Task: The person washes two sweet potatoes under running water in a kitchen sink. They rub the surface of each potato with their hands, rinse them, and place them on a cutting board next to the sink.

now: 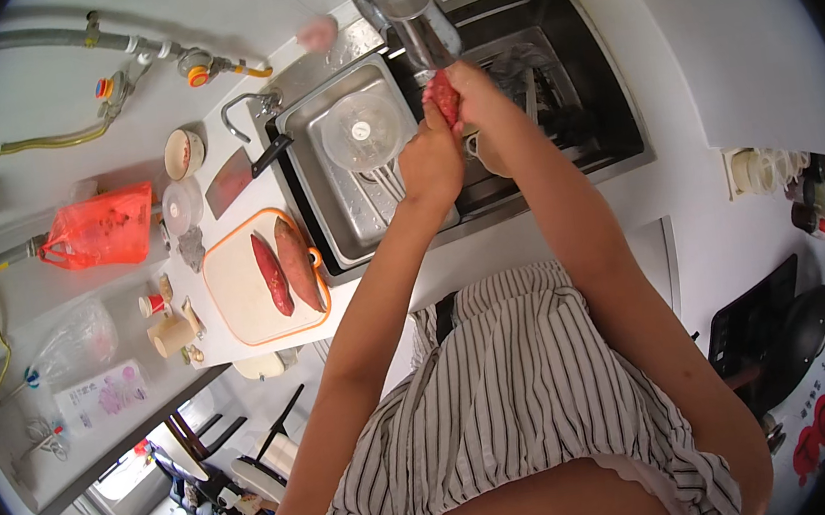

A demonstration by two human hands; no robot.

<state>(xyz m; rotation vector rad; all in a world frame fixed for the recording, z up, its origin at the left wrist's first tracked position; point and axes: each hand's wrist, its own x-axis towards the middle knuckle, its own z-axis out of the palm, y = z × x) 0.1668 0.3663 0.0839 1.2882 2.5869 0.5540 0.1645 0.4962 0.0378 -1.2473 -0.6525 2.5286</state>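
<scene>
Under the steel faucet (405, 9), both my hands hold a red-skinned sweet potato (446, 97) above the dark sink basin (594, 87). My left hand (432, 161) grips it from the near left side, and my right hand (474, 92) wraps it from the right. Parts of the sweet potato are hidden by my fingers. On the orange-rimmed cutting board (237, 313) to the left lie two more sweet potatoes, a slim dark red one (273, 276) and a thicker, browner one (298, 266).
A cleaver (231, 182) rests between board and sink, its handle over the sink edge. The steel drain basin (348, 223) holds a clear plastic lid (361, 131). A patterned bowl (184, 154) and a red plastic bag (104, 228) stand farther left. A mug (491, 155) sits below my right forearm.
</scene>
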